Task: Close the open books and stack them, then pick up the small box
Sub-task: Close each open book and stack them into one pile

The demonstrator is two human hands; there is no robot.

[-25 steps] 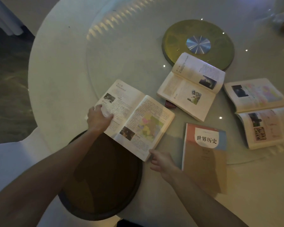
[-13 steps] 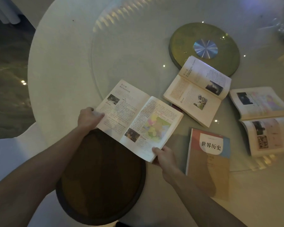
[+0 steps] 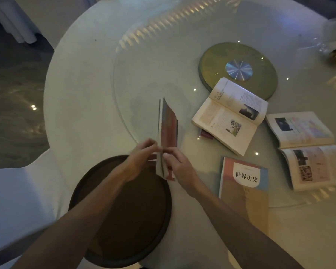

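I hold a book (image 3: 168, 131) folded shut and standing on edge above the table, red-and-blue cover facing right. My left hand (image 3: 142, 156) grips its near left side and my right hand (image 3: 177, 165) grips its near right side. A closed book (image 3: 244, 193) with a red, blue and tan cover lies flat to the right. One open book (image 3: 230, 116) lies beyond it, and a small dark red box (image 3: 206, 133) peeks out from under its near left edge. Another open book (image 3: 306, 150) lies at the far right.
A round dark tray (image 3: 124, 220) sits at the near table edge under my forearms. A glass turntable (image 3: 144, 78) covers the white round table, with a greenish hub disc (image 3: 213, 61) in the middle. A white chair seat (image 3: 14, 200) is at the left.
The open book I held by both sides has been folded shut and raised on edge. My hands have come together at its near end.
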